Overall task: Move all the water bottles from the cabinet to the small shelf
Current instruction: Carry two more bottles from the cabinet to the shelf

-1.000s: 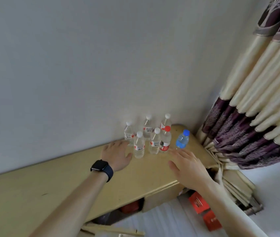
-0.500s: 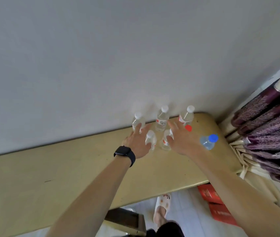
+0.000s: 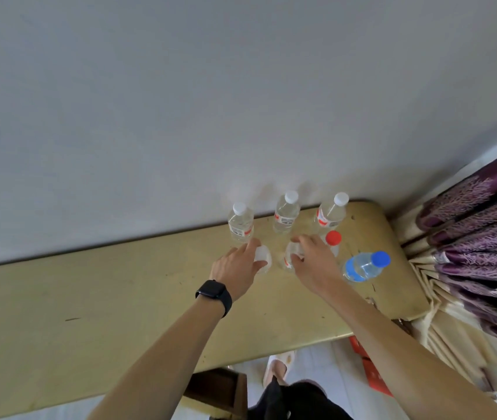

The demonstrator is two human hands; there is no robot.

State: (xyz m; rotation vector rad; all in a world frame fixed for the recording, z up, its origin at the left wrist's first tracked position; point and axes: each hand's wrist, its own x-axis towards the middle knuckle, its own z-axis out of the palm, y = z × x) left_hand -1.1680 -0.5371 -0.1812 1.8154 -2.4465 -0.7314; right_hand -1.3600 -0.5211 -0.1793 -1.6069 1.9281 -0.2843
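Several clear water bottles stand on the yellow cabinet top (image 3: 120,292) near the wall. Three white-capped bottles form the back row: left (image 3: 240,223), middle (image 3: 285,214), right (image 3: 330,213). In the front row, my left hand (image 3: 238,269) grips a white-capped bottle (image 3: 263,259), and my right hand (image 3: 314,262) grips another clear bottle (image 3: 290,256). A red-capped bottle (image 3: 333,239) stands just behind my right hand. A blue-capped bottle (image 3: 364,266) stands to its right. The small shelf is not in view.
A grey wall rises directly behind the bottles. Purple and cream curtains (image 3: 477,247) hang at the cabinet's right end. Below the front edge lie red boxes (image 3: 368,368), a dark wooden piece (image 3: 220,389) and a slippered foot (image 3: 280,362).
Both hands have reached forward from the cabinet top into the front row and closed round one bottle each. The camera has tilted further down.
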